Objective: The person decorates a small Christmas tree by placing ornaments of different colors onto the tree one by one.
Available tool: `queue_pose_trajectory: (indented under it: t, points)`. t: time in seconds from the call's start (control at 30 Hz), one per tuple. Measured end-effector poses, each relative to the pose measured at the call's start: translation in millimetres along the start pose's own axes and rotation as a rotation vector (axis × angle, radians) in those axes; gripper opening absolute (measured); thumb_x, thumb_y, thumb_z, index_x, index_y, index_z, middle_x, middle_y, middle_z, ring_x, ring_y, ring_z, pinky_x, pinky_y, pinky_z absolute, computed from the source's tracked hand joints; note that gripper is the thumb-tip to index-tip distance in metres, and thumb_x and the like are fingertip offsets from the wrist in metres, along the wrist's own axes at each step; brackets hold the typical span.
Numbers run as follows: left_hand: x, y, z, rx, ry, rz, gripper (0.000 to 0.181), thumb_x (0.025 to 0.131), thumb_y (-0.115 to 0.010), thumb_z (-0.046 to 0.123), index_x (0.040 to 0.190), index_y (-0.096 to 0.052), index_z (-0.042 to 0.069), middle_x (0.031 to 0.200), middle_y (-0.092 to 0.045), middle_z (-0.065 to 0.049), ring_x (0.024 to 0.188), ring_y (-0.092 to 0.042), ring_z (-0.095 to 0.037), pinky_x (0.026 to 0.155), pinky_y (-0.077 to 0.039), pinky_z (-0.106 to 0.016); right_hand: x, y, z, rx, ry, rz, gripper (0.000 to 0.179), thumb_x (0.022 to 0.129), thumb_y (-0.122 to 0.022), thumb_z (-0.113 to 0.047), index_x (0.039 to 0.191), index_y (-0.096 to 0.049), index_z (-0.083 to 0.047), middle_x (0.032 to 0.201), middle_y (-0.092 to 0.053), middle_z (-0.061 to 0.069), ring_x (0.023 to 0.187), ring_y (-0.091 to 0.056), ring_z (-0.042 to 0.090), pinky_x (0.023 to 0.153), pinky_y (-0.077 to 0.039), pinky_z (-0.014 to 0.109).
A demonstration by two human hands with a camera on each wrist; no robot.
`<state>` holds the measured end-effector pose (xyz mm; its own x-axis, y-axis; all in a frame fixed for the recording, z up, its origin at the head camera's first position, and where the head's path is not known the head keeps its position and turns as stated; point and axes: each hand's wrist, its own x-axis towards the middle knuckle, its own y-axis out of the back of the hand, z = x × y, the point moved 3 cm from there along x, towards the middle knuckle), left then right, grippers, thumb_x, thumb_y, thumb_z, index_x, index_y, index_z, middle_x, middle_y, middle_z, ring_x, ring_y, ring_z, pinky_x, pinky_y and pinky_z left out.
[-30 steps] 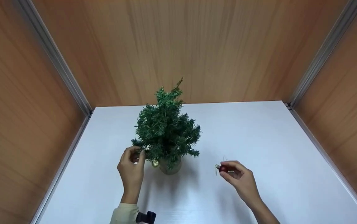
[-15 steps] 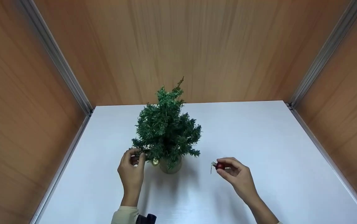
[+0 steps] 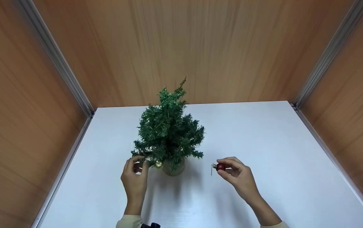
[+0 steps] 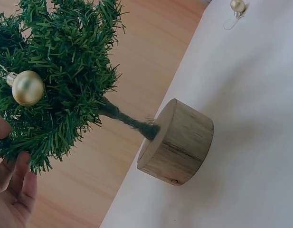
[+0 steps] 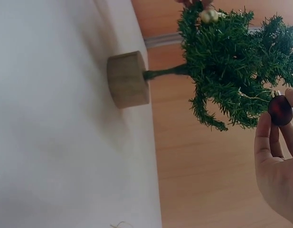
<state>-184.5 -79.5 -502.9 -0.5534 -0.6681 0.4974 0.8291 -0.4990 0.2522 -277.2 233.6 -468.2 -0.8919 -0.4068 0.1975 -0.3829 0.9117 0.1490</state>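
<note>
A small artificial Christmas tree [image 3: 168, 129] with green tinsel-like needles stands on a round wooden base [image 4: 179, 142]. My left hand [image 3: 135, 179] pinches the tip of a low branch at the tree's left side. Beside those fingers hangs a gold bauble [image 4: 28, 88], its string among the needles. To the right of the tree, apart from it, my right hand [image 3: 240, 177] holds a dark red bauble [image 5: 280, 110] between thumb and fingertips. The bauble's cap and gold string [image 3: 212, 170] point toward the tree.
Another gold bauble [image 4: 238, 5] with a string loop lies on the white table [image 3: 264, 133]. A bit of gold string [image 5: 121, 224] shows at the lower edge of the right wrist view. Wooden panels [image 3: 219, 47] enclose the table at the back and both sides.
My right hand has moved left with the red bauble, closer to the tree. The left hand has come down slightly, and the branch tip in it sits lower.
</note>
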Motion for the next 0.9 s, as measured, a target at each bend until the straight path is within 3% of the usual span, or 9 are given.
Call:
queue_pose_trajectory:
  t: [0.23, 0.67, 0.9]
  points:
    - [-2.5, 3.0, 3.6, 0.015, -0.045, 0.004, 0.018, 0.085, -0.073, 0.001, 0.102, -0.067, 0.005, 0.098, -0.066, -0.004, 0.080, -0.062, -0.013, 0.064, -0.054, -0.032, 3.4, -1.9, -5.7, -0.002, 0.021, -0.016, 0.028, 0.084, -0.076, -0.003, 0.112, -0.071, -0.004, 0.112, -0.061, 0.018, 0.100, -0.063, 0.019, 0.085, -0.056, 0.024]
    - [-3.4, 9.1, 11.8, 0.027, -0.076, 0.007, 0.016, 0.085, -0.074, 0.000, 0.099, -0.068, 0.006, 0.097, -0.066, -0.004, 0.078, -0.063, -0.013, 0.064, -0.053, -0.036, 1.5, -7.5, -5.8, 0.004, 0.013, -0.039, 0.030, 0.084, -0.076, -0.002, 0.113, -0.069, -0.005, 0.113, -0.062, 0.013, 0.102, -0.063, 0.020, 0.088, -0.055, 0.025]
    - [-4.4, 14.0, 15.8, 0.042, -0.107, 0.020, 0.016, 0.085, -0.074, 0.002, 0.098, -0.068, 0.007, 0.096, -0.065, -0.003, 0.074, -0.060, -0.009, 0.063, -0.051, -0.029, 0.7, -8.8, -5.9, 0.009, 0.001, -0.043, 0.030, 0.083, -0.077, -0.004, 0.112, -0.069, -0.004, 0.112, -0.063, 0.012, 0.101, -0.063, 0.020, 0.087, -0.055, 0.024]
